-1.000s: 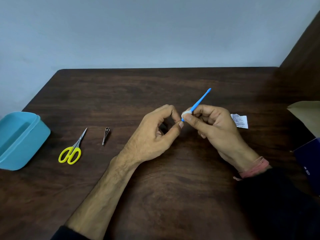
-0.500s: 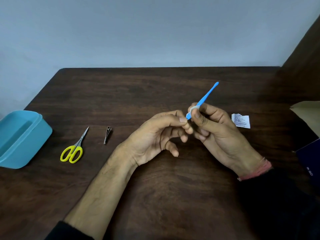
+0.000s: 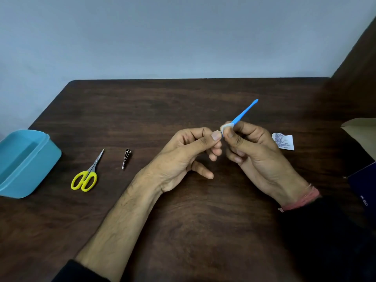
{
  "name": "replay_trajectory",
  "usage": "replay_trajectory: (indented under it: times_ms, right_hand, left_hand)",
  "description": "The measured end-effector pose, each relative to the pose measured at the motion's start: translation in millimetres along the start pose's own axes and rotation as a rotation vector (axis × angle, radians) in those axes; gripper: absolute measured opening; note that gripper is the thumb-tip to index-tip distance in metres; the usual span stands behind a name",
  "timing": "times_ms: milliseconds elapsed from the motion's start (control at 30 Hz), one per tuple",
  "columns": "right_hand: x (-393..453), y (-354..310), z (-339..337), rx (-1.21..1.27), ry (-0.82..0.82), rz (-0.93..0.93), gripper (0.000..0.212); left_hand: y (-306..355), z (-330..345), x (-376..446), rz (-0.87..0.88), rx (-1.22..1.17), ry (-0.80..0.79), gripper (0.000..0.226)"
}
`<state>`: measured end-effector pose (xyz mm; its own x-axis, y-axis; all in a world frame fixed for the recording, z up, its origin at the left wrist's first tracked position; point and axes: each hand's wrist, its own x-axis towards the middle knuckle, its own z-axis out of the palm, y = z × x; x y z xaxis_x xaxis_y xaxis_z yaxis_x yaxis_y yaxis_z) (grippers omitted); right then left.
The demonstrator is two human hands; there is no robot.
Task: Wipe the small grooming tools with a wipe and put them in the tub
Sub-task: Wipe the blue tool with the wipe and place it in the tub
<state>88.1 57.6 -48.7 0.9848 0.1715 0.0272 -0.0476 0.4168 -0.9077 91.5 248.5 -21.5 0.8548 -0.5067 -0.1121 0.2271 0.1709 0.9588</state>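
**Blue tool held in wipe, mid-desk**

Right hand [image 3: 252, 147]: raised above the desk [image 3: 183, 102], fingers curled, pinching the white wipe [image 3: 225, 127] around the blue tool [image 3: 245, 113], tip angled toward the far right corner. Left hand [image 3: 183, 157]: thumb and forefinger pinching the tool's lower end. Tub [image 3: 30, 161]: left edge.

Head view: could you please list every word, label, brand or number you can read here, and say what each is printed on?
None of the text can be read.
Torn white sachet on the dark wooden table, beside the right hand: lines of fine print, too small and blurred to read.
Dark blue box at the right edge: small pale marks, too blurred to make out.
Blue plastic tub, yellow-handled scissors, metal nail clipper: no text shows.
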Motion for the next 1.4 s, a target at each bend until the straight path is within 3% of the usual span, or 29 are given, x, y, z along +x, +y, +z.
replay_trajectory:
  times_ms: [133,333,467,600,800,1233,1400]
  right_hand:
    - [1.9,-6.0,-4.8,-0.001,0.072,-0.043,0.012]
    - [0.6,-3.8,-0.9,-0.018,0.041,-0.024,0.027]
    - [3.1,-9.0,-8.4,0.036,0.036,-0.001,0.011]
    - [1.8,-5.1,-3.6,0.041,-0.001,0.030,0.012]
    - [6.9,-10.7,-12.7,0.088,0.109,-0.008,0.010]
    - [4.6,-9.0,-9.8,0.180,0.120,0.077,0.013]
    - [8.8,-13.3,-17.4,0.194,0.186,0.023,0.013]
  left_hand:
    - [-0.3,-0.2,2.3,-0.011,0.012,0.028,0.023]
    - [-0.1,-1.6,1.5,-0.006,0.031,0.042,0.025]
    - [-0.1,-1.3,2.7,-0.013,-0.003,0.010,0.022]
    - [-0.3,-3.9,2.2,-0.003,-0.012,0.031,0.023]
    - [-1.4,-2.1,4.1,-0.011,0.010,0.038,0.024]
    - [-3.4,-4.2,4.7,0.020,0.048,0.064,0.025]
    - [-3.4,-3.7,5.2,0.018,0.049,0.053,0.025]
